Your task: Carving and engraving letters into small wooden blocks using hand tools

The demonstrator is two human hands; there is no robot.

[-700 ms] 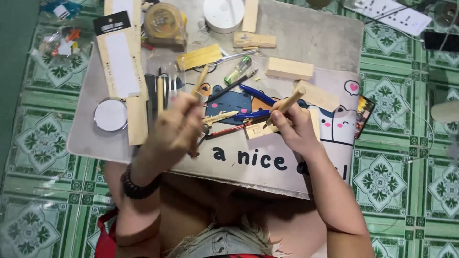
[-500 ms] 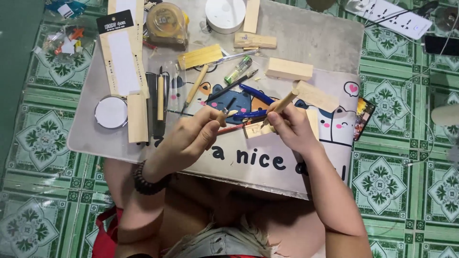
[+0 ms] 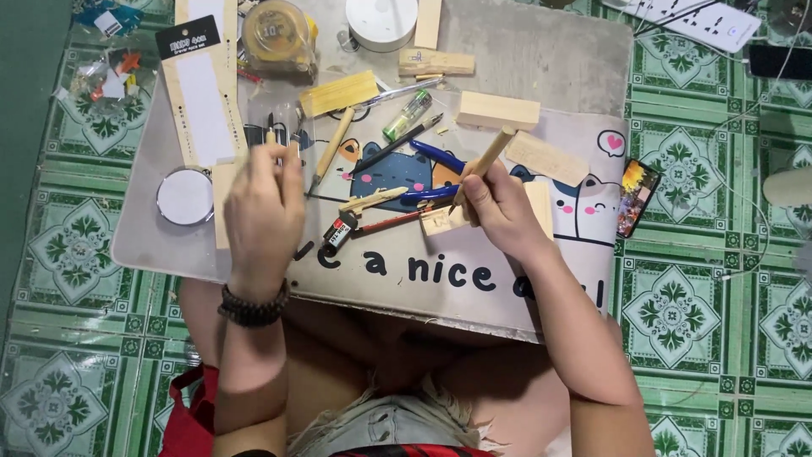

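Note:
My right hand is shut on a wooden-handled carving tool, whose tip presses on a small pale wood piece on the cartoon cat mat. My left hand, with a dark bead bracelet at the wrist, lies back-up over a row of thin carving tools at the mat's left edge. The fingers cover the tools, so whether they grip one is hidden. Blue-handled pliers, a red pencil and a small stick lie between the hands.
On the grey board sit wood blocks, a yellow tape measure, a white round tub, a white lid and a long card package. A phone lies right; green tiled floor surrounds everything.
My left hand left the middle of the mat and moved left onto the row of thin tools. My right hand stays on the small wood piece with its tool.

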